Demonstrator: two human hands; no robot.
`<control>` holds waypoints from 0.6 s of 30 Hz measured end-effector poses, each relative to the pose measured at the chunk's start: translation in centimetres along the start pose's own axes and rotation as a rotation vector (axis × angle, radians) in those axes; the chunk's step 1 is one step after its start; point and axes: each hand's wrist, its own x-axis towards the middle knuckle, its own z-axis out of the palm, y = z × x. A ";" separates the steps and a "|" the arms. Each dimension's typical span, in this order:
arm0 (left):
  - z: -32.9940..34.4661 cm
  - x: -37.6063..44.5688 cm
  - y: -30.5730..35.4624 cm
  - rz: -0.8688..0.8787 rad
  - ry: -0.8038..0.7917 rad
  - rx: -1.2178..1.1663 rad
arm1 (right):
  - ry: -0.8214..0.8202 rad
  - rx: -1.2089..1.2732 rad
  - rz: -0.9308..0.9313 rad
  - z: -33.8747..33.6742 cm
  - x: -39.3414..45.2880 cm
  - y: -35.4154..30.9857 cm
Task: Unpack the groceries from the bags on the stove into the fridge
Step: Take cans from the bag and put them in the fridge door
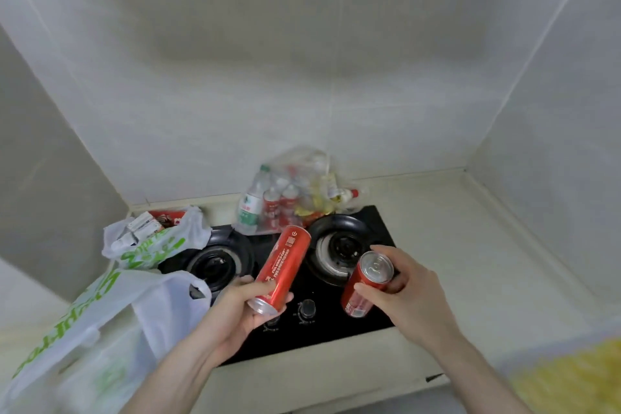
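My left hand (243,304) grips a tall red soda can (282,265) near its lower end, tilted over the black stove (364,312). My right hand (400,292) holds a second red can (364,284), its silver top facing up toward me. A clear plastic bag (302,193) at the stove's back holds water bottles, more red cans and yellow packets. A white bag with green print (151,242) sits on the left burner with cartons inside. The fridge is out of view.
Another white-and-green bag (100,329) lies flat on the counter at the left. Tiled walls enclose the stove on three sides. Two knobs (307,307) sit at the stove's front. Something blurred and yellow (571,376) shows at the lower right.
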 end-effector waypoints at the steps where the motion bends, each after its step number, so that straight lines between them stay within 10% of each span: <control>1: 1.2 0.0 -0.8 0.011 -0.034 0.071 | 0.020 0.001 0.001 -1.2 -0.7 0.7; 18: 27.6 -6.2 -16.3 0.235 -0.486 0.830 | 0.385 0.067 0.291 -20.8 -19.0 12.4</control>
